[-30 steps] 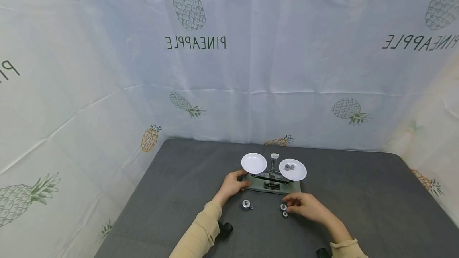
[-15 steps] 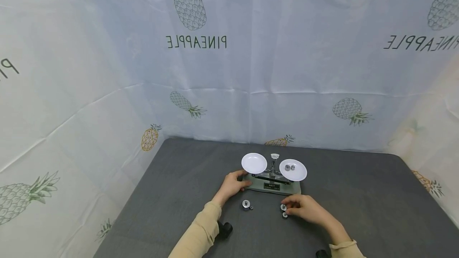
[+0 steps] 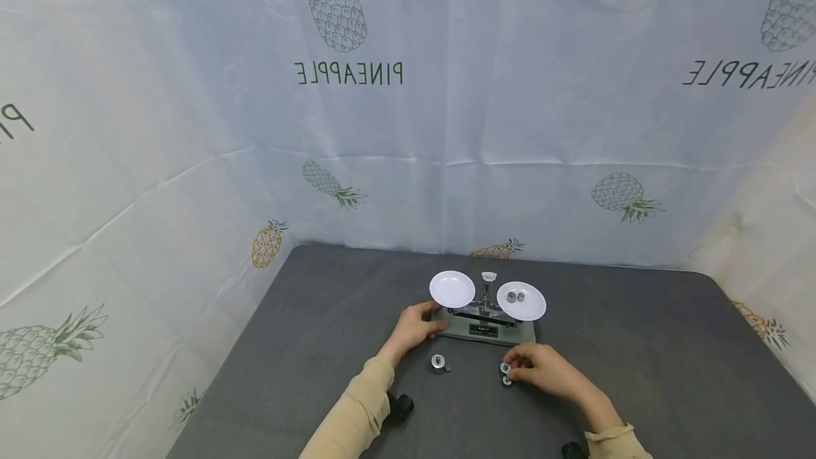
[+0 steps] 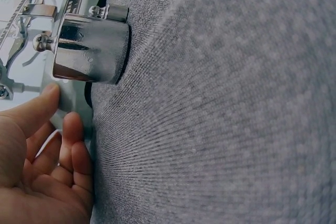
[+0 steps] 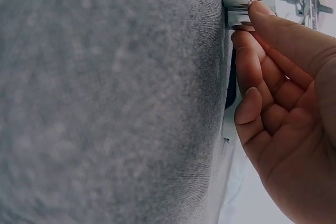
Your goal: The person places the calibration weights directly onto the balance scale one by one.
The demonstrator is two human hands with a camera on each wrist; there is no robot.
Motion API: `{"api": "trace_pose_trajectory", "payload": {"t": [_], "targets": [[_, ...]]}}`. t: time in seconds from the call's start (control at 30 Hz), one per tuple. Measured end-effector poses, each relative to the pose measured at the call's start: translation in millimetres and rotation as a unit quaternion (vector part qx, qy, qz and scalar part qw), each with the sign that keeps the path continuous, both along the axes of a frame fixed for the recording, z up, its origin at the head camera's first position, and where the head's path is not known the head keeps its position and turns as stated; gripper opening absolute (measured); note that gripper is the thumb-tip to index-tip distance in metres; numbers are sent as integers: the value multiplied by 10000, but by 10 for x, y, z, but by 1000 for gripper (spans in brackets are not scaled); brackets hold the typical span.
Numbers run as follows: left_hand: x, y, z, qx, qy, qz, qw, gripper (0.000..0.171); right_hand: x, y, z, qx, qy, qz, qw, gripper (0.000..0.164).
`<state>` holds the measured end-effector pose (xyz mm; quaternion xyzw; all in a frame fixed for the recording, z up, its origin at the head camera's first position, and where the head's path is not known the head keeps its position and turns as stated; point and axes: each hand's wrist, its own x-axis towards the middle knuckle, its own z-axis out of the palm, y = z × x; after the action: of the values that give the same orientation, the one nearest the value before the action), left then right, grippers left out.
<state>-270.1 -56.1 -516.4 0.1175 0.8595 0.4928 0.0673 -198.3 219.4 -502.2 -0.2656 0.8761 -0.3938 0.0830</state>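
A green-based balance scale (image 3: 472, 335) stands on the table with two white pans. My left hand (image 3: 413, 328) grips its left end, thumb (image 4: 37, 111) on the near face of the base. My right hand (image 3: 538, 368) pinches a silver cylindrical weight (image 3: 506, 367) between thumb and fingers. Close in front of that weight is a second, smaller weight (image 3: 506, 381). In the right wrist view the thumb tip (image 5: 259, 11) lies against the metal cylinder. A large weight (image 4: 92, 48) with a knob and a tiny weight (image 4: 116, 12) stand near the left hand.
Two small weights (image 3: 516, 297) sit in the right pan (image 3: 534, 310); the left pan (image 3: 452, 290) holds nothing. Dark grey cloth covers the table (image 3: 306, 346). Behind it hangs a pineapple-print curtain (image 3: 510, 112).
My right fingers have shifted very slightly around the weight by the scale's front. My left hand stays on the scale base, and the pans hold the same weights.
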Motion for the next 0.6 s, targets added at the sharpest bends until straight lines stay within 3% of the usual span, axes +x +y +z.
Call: {"api": "trace_pose_trajectory", "payload": {"t": [0.1,0.3,0.43,0.6], "targets": [[-5,-11,-15,103,3,-30,9999,46,1,6,-4,45,14,16,10000,14],[-56,-59,-142,238,546,-319,9977,50,-3,16,-35,96,213,68,9997,13],[-25,-32,-62,242,184,-169,9994,48,1,15,-39,63,285,135,9995,13],[10,-9,4,47,108,-50,9999,44,4,12,-19,66,323,143,9994,15]]}}
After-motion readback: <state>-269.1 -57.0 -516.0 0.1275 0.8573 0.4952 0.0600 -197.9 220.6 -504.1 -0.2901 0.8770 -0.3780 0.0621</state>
